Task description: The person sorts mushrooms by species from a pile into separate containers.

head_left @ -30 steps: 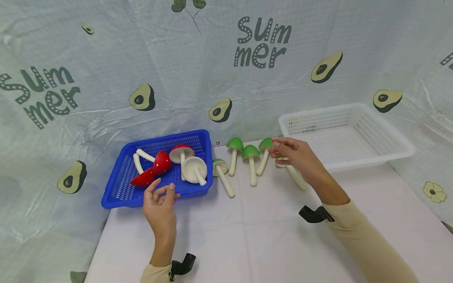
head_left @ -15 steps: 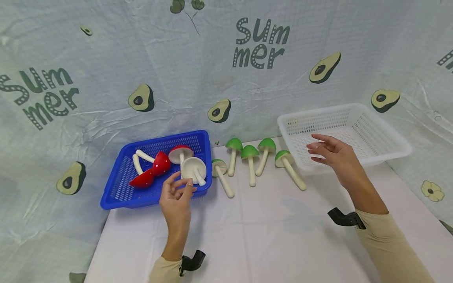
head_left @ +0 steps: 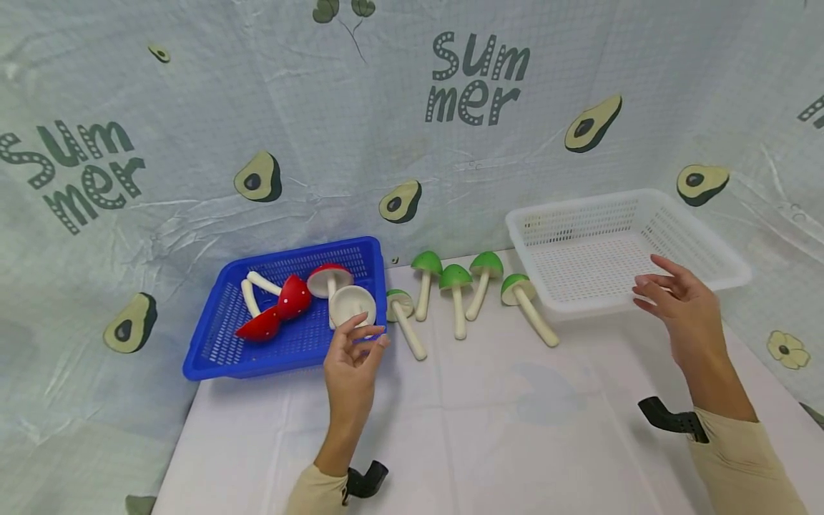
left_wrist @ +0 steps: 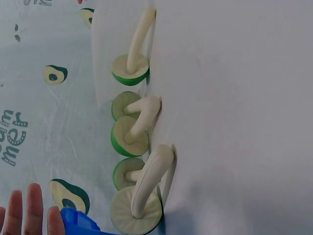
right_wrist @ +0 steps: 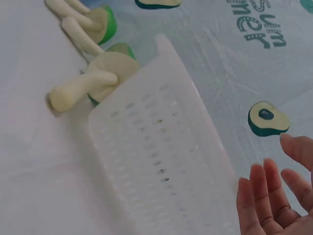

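Observation:
My left hand [head_left: 352, 368] hovers by the near right corner of the blue basket [head_left: 215, 357], its fingers relaxed around nothing. In that basket lie several toy mushrooms, among them a red-capped mushroom [head_left: 295, 296] and one showing a pale cap underside [head_left: 350, 302], partly behind my fingers. My right hand [head_left: 692, 315] is over the near right side of the white basket [head_left: 579, 309], fingers loosely bent and holding nothing. Between the baskets several green-capped mushrooms lie on the table, such as one mushroom [head_left: 455, 277] in the middle and another mushroom [head_left: 529, 309] beside the white basket.
A white cloth covers the table [head_left: 489, 443]. Behind it hangs a pale curtain [head_left: 347, 143] printed with avocados and lettering. The white basket stands at the back right, near the curtain.
My right hand has moved right, from the rightmost green mushroom to the white basket's near side. My left hand has shifted right along the blue basket's front. The mushrooms have stayed put.

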The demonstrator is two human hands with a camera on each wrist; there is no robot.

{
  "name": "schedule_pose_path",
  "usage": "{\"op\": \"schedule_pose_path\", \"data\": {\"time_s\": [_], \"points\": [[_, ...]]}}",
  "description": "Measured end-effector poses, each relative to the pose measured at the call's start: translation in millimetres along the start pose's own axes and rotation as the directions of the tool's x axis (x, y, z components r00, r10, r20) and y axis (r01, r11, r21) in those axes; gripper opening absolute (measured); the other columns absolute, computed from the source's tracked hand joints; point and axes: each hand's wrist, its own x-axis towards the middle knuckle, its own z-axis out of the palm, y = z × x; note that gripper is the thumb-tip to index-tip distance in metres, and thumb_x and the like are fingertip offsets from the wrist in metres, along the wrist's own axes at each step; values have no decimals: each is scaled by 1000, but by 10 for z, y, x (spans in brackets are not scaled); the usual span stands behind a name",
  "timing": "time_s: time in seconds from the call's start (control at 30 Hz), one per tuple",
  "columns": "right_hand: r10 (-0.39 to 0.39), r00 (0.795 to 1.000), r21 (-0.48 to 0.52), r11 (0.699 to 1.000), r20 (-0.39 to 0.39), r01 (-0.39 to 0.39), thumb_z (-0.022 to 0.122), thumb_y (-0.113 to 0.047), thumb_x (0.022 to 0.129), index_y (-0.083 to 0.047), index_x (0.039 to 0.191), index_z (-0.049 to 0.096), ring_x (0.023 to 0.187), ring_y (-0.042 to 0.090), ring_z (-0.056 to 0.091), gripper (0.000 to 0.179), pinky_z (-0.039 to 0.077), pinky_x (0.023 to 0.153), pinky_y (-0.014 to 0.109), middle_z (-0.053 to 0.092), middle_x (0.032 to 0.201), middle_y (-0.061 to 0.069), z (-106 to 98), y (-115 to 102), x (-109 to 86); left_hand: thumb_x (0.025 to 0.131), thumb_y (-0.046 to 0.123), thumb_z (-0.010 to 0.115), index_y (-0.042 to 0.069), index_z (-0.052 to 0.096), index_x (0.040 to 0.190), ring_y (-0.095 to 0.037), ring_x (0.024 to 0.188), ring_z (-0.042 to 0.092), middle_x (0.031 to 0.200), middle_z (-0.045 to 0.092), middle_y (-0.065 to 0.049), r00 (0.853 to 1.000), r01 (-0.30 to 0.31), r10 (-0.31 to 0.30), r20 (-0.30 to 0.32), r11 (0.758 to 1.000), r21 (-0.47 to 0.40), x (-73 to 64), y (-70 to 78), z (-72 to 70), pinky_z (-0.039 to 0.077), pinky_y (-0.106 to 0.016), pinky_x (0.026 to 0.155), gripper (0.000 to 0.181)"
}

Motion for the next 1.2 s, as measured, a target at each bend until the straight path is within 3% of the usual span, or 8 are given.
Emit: {"op": "schedule_pose_path", "data": {"time_s": [0.1,0.2,0.37,0.53,0.8,0.93,1.07,1.2], "points": [[78,986,-22,996,-149,-82,80,-26,87,-22,148,53,84,2,70,67,56,69,13,62,103,-5,-61,24,-14,91,7,76,10,61,132,-17,87,71,110,72,-11,999,-5,5,35,1000,-6,-37,-21,60,56,-20,72,44],[150,953,-4,988,-265,-157,82,-31,85,-25,148,52,84,2,67,70,55,67,12,57,104,-4,-94,48,-11,91,4,76,10,61,132,-18,89,72,109,72,-9,998,3,-3,64,1000,0,-70,-36,120,56,-22,73,45],[207,908,69,978,-364,-195,81,-22,88,-25,151,47,83,4,66,72,55,66,12,51,105,-4,-120,94,12,91,9,77,10,61,132,-20,90,71,109,72,-5,996,7,-11,94,999,41,-122,-57,202,56,-24,75,45],[230,887,127,972,-400,-196,78,-10,90,-25,156,36,81,7,66,80,56,68,13,43,107,-5,-106,159,30,91,10,76,16,62,131,-21,88,72,108,73,-4,990,32,-39,133,998,54,-164,-99,264,56,-25,73,43],[179,898,201,974,-402,-104,76,-1,88,-24,160,23,86,8,64,93,58,71,17,44,112,-3,-45,227,65,90,8,76,19,62,131,-28,95,71,114,72,-11,975,95,-112,190,991,96,-194,-233,335,57,-26,77,45],[170,903,206,974,-394,-94,75,0,89,-24,161,20,88,8,65,93,58,72,17,43,112,-4,-38,230,70,89,10,77,14,61,135,-26,105,69,121,68,-14,968,116,-151,199,978,176,-202,-305,356,56,-36,85,49],[174,905,205,974,-388,-99,75,-2,89,-25,161,20,88,8,66,93,57,73,17,44,113,-5,-37,226,63,88,11,78,8,59,137,-32,117,63,128,64,-15,964,122,-175,198,959,254,-200,-381,372,54,-50,90,52],[179,904,201,974,-387,-107,76,-5,89,-26,161,20,86,8,66,94,57,73,17,43,112,-5,-32,222,55,88,10,77,6,58,138,-36,123,59,133,58,-17,961,143,-205,184,942,305,-178,-427,385,53,-54,93,54]]}}
